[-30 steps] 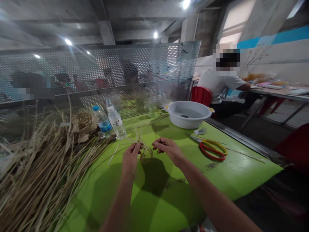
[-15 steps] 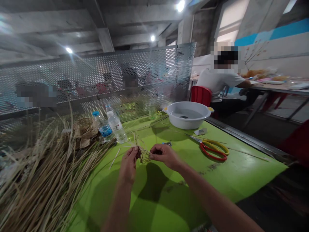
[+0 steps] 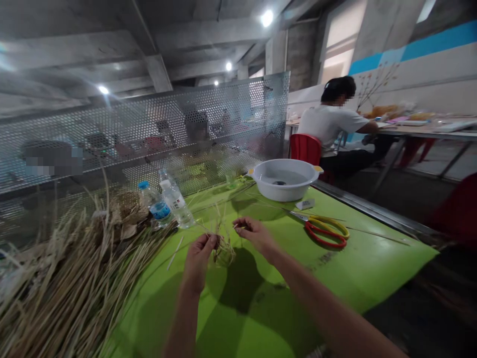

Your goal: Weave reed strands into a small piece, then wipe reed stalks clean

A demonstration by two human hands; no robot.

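My left hand (image 3: 199, 253) is closed in a pinch on the left side of a small open weave of straw strands (image 3: 224, 252), held over the green tabletop. Loose strand ends stick up and out from the weave. My right hand (image 3: 255, 236) is a little to the right of the weave and apart from it, its thumb and fingers pinched together. Whatever lies between those fingertips is too small to make out. To the right of my right hand lie scissors (image 3: 324, 231) with red and yellow handles.
Long dry straw stalks (image 3: 85, 268) cover the left side. Two plastic bottles, one blue-capped bottle (image 3: 158, 209) and one white-capped bottle (image 3: 181, 204), stand behind my left hand. A white basin (image 3: 285, 191) holds water. A perforated metal screen (image 3: 223, 129) borders the green table (image 3: 357, 273). A seated person (image 3: 328, 124) works beyond.
My right hand has drawn away from the weave, up and slightly right. My left hand keeps its hold, and the weave now hangs lower beside its fingers. The view has shifted slightly.
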